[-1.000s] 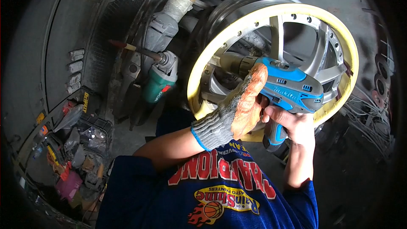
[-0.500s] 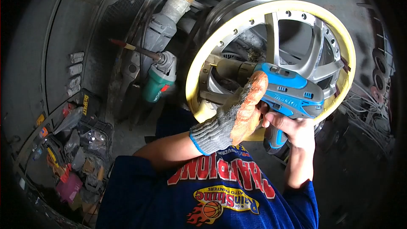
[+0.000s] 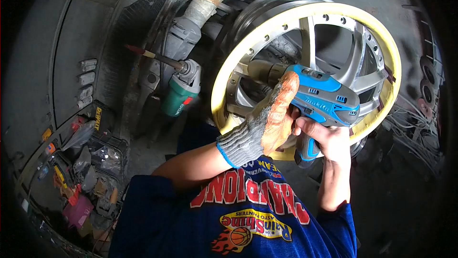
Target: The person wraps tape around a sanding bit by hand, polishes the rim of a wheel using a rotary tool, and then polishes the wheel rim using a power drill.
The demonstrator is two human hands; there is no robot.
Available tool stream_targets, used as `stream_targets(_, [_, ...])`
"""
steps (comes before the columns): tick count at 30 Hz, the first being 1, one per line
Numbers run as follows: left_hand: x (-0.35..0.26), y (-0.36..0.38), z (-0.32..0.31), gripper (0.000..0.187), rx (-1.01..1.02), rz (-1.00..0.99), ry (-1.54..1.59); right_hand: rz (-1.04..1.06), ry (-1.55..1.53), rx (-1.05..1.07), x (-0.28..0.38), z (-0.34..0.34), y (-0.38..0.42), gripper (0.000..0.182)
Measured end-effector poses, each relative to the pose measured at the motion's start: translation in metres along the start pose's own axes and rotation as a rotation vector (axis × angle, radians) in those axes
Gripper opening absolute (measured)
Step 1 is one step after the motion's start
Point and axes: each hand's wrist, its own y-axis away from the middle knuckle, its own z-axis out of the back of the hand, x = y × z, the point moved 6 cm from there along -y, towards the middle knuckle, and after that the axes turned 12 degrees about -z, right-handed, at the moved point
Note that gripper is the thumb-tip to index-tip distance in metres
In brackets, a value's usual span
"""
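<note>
A blue and grey cordless drill (image 3: 322, 93) lies across the front of a silver spoked wheel (image 3: 307, 43) with a yellow rim edge. Its chuck end points left, over the wheel's left spokes, and the tip is hard to make out. My left hand (image 3: 274, 124), in a grey and orange glove, is closed against the drill's near side, behind the chuck. Bare, my right hand (image 3: 329, 138) wraps round the handle from the right, its thumb on the near side. The fingers of both hands are partly hidden.
Left of the wheel, a green and grey grinder (image 3: 180, 96) with a long pointed attachment sits beside a large grey machine (image 3: 181, 38). At the lower left are a cluttered tool tray (image 3: 107, 155) and small cans (image 3: 86, 78). Cables (image 3: 412, 131) and discs (image 3: 428, 72) are at the right.
The drill and both my hands have shifted slightly up and left against the wheel, and the drill's angle has changed a little. Both hands keep their hold.
</note>
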Motion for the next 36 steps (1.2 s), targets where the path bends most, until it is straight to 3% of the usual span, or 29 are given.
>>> stream_targets(19, [0.001,0.005,0.0,0.04,-0.03,-0.085,-0.049,-0.02,0.003,0.036,-0.004,0.005,0.003,0.042])
stream_targets(20, [0.005,0.007,0.007,0.047,-0.064,-0.044,-0.082,-0.021,0.003,0.036,-0.004,0.005,0.004,0.042])
stream_targets(22, [0.007,0.011,0.009,0.057,-0.096,-0.001,-0.114,-0.013,-0.036,0.116,-0.002,0.003,0.007,0.026])
stream_targets(25, [0.005,0.012,0.001,0.056,-0.049,-0.022,-0.125,-0.006,-0.027,0.089,-0.002,0.005,0.009,0.026])
stream_targets(29, [0.004,0.001,-0.003,0.038,-0.034,-0.019,-0.041,0.009,-0.018,0.067,-0.003,0.006,0.004,0.027])
stream_targets(32, [0.004,0.001,0.004,0.063,-0.025,-0.001,-0.096,0.013,-0.019,0.073,-0.002,0.003,0.0,0.027])
stream_targets(36, [0.004,-0.002,0.013,0.064,-0.085,-0.004,-0.125,0.032,0.017,0.066,-0.002,0.002,-0.005,0.025])
